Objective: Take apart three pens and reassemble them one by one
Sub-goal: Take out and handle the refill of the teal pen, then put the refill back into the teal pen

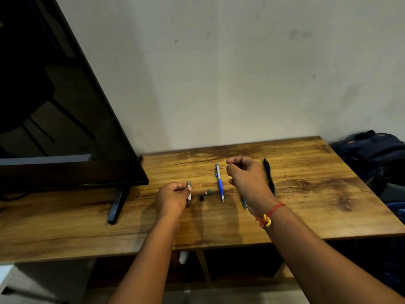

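Note:
My left hand [173,197] grips a grey pen barrel [189,193], held upright just above the wooden table [306,194]. My right hand [246,175] pinches a thin dark refill [217,169] that points left. A blue and silver pen [219,183] lies whole on the table between my hands. A black pen [269,175] lies to the right of my right hand. Small loose parts lie between the barrel and the blue pen: a black piece [201,198] and greenish pieces [207,192]. A green pen part [244,203] peeks out under my right wrist.
A large dark screen [54,106] on a black stand [117,205] fills the left side. A dark blue backpack [372,152] sits off the table's right edge. A grey wall stands behind the table. A red and yellow thread is tied round my right wrist.

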